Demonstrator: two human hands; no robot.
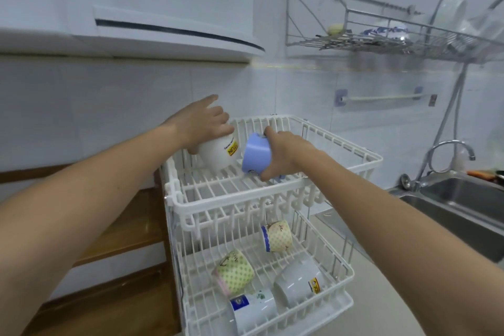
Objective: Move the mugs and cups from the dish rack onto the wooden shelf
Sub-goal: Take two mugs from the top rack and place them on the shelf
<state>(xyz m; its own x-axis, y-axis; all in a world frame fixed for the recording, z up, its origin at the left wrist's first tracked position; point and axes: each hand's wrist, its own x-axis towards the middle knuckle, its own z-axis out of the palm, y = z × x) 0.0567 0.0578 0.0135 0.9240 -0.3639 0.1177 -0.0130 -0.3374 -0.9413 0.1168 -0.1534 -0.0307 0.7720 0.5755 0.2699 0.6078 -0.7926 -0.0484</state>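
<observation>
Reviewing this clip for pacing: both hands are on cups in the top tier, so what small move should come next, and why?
Probably lift both clear: the left hand grips the white mug, the right hand the blue cup, both tilted in the rack.

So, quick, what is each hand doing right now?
Left hand: closed around the white mug on the rack's top tier.
Right hand: closed around the blue cup beside it.
</observation>
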